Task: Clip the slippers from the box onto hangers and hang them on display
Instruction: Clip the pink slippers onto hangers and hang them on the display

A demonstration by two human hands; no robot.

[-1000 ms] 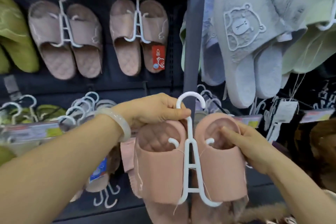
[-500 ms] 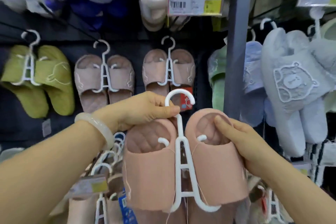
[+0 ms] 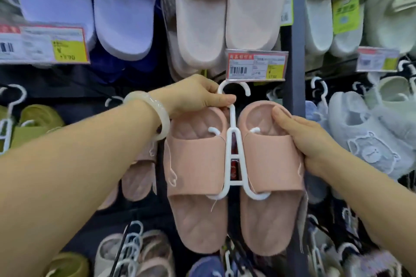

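A pair of pink slippers hangs clipped on a white plastic hanger, held up in front of the display wall. My left hand pinches the hanger's stem just below its hook, which sits under a red and yellow price tag. My right hand grips the outer side of the right slipper, thumb inside its heel end.
Lilac slippers and cream slippers hang above. A grey upright post runs down right of the pair. Pale blue fluffy bear slippers hang at right, green ones at left, more pairs with white hangers below.
Both hands have lifted the hanger with the pink slippers up the wall, from the row of hung pink pairs to just below the cream slippers and price tag. Both grips are unchanged.
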